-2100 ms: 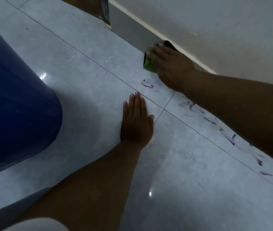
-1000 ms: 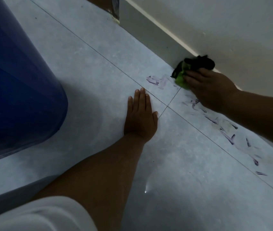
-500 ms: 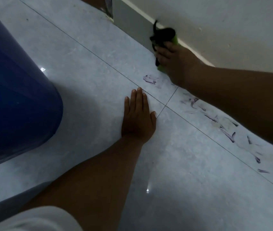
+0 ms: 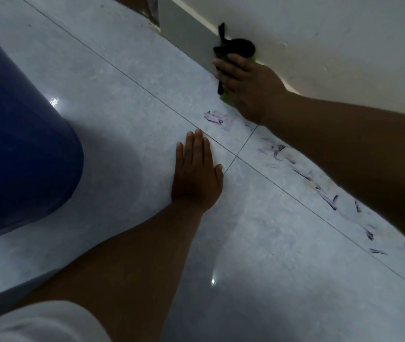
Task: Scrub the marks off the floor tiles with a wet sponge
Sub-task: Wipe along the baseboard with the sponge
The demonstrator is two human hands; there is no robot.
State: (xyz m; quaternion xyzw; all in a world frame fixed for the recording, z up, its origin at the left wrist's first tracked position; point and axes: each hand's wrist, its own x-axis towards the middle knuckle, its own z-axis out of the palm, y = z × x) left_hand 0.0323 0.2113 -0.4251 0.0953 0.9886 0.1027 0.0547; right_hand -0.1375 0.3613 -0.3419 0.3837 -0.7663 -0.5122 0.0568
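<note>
Pale floor tiles, purple marks near skirting. Right hand grips green-black sponge by skirting. Left hand flat, fingers straight, further out. Blue bin furthest out.

Left hand: flat, palm down, fingers straight and together, thumb splayed toward the grout crossing and just beside it. The left forearm extends from the crossing toward the lower left. Right hand: beyond the crossing, fingers curled round the sponge. The right forearm passes to the right of the crossing.
</note>
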